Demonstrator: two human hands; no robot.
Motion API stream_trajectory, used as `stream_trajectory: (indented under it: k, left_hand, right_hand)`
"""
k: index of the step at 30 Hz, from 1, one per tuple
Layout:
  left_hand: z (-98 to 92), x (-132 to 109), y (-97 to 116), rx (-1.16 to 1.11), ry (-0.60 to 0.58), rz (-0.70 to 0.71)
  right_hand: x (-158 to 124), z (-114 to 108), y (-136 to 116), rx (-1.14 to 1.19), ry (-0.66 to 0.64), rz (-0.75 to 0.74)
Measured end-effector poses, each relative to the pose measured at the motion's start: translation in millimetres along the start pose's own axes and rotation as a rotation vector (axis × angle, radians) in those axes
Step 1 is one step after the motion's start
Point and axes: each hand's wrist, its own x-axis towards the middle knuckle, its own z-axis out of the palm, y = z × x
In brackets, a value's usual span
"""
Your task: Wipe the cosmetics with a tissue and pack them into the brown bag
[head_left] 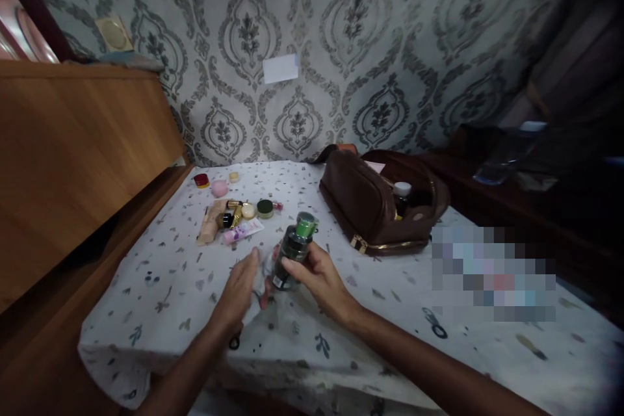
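My right hand (pixel 327 283) is wrapped round a dark bottle (pixel 292 253) with a green cap (pixel 306 226), thumb across its front. The bottle leans slightly, cap up and to the right, above the near part of the table. Just left of it, my left hand (pixel 240 289) is curled round a crumpled white cloth (pixel 254 307), or possibly a tissue; blur hides its exact kind. Part of the cloth is close against the bottle's side, and a pinkish patch, perhaps a fingertip, shows by the bottle's base.
A brown toiletry bag (pixel 370 208) lies unzipped at the right, with a white-capped bottle (pixel 402 192) inside. Cosmetics, including a pink-and-white tube (pixel 242 232) and a round dark-lidded jar (pixel 264 209), lie at the left on the patterned tablecloth (pixel 170 273). A wooden cabinet (pixel 88 143) stands left.
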Motion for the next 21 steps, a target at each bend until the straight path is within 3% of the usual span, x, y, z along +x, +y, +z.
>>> stream_trajectory:
  k: [2,4,6,8,10,12,13,18,21]
  left_hand:
    - [-10.1,3,13,0.207,0.122,0.205]
    - [-16.5,5,30,0.379,0.192,0.494]
    - [-18.8,7,46,0.591,0.097,0.852]
    - [-18.0,11,57,0.858,-0.1,1.165]
    - [-15.0,15,63,1.064,-0.249,1.334]
    - [-10.1,18,67,1.144,-0.29,1.344]
    - [-6.6,19,68,1.144,-0.285,1.297]
    - [16.5,17,72,0.94,-0.231,0.792]
    - [28.0,16,69,0.742,-0.246,0.542]
  right_hand:
    - [0,-4,-5,-0.069,0.029,-0.041]
    - [-2,-4,-9,-0.07,0.015,0.022]
    - [-6,-3,-10,0.019,-0.051,0.17]
    - [-11,-2,-11,0.154,-0.14,0.352]
    - [-17,-3,-13,0.254,-0.251,0.522]
    - [-22,-6,-19,0.24,-0.325,0.576]
    - [-25,-9,-24,0.154,-0.334,0.532]
    - [-35,-22,-46,-0.846,-0.223,0.063]
    - [-41,-30,-47,-1.219,-0.197,-0.067]
